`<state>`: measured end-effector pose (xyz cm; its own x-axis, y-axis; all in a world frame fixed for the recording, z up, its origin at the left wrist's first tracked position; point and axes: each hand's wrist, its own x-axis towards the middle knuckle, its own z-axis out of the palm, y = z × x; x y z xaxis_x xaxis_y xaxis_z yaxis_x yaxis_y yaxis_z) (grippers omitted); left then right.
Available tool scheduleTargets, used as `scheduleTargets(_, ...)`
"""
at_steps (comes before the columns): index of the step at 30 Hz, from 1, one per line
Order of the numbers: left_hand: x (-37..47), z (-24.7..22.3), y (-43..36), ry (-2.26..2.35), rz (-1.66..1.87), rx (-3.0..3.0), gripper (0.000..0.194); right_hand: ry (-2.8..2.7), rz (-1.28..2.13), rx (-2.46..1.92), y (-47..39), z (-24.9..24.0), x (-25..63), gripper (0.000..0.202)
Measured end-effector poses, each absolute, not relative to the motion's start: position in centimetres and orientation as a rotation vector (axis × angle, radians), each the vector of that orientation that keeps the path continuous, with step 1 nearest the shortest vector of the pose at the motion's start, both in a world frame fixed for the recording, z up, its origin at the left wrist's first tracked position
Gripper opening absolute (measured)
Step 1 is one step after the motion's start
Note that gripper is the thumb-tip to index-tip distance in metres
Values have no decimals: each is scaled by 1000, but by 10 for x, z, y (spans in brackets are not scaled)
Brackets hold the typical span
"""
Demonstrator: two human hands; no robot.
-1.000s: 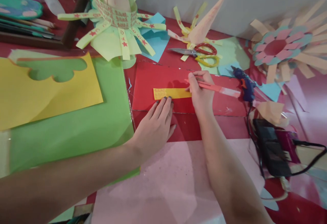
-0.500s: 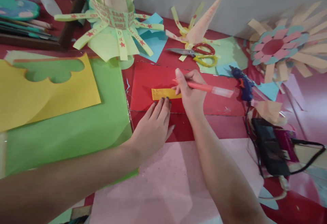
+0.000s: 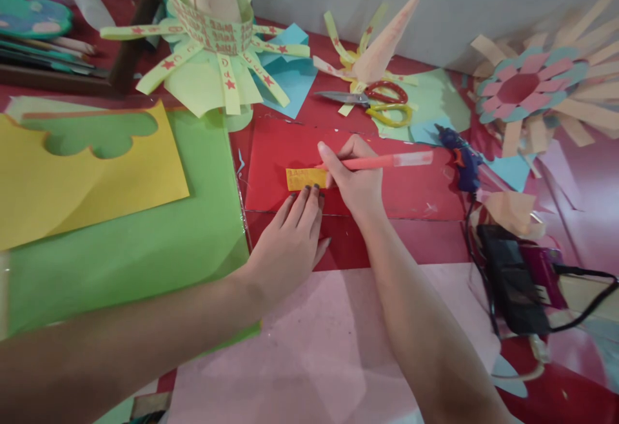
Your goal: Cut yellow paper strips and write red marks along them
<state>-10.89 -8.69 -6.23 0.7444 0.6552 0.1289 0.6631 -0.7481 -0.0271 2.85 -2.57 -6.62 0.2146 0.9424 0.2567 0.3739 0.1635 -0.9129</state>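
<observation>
A small yellow paper strip [image 3: 298, 178] with faint writing on its left part lies on a red card sheet [image 3: 411, 185]. Flat with fingers stretched out, my left hand [image 3: 290, 234] rests its fingertips on the strip's lower edge. My right hand [image 3: 356, 182] is closed around a pink pen [image 3: 370, 162] with a clear end, its tip at the strip's upper edge. The right fingers cover the strip's right end. Beyond the right hand lie scissors [image 3: 353, 97] with red and yellow handles.
Green paper [image 3: 145, 250] and cut yellow paper [image 3: 97, 198] lie at left. Paper cone crafts [image 3: 391, 44] and a paper flower [image 3: 522, 89] stand behind. At right are a blue glue gun [image 3: 459, 156], its cable and a black power strip [image 3: 512, 282]. A tray [image 3: 130, 44] sits back left.
My right hand and the pen have moved left along the yellow strip, and the pen lies flatter. My left hand stays in place on the strip.
</observation>
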Motion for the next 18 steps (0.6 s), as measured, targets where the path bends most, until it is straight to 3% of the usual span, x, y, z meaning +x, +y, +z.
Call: scheduleTargets(18,-110,-64,-86,-1072,-218,-2855,48,-1470,630,-1453,-25,-71,32,33)
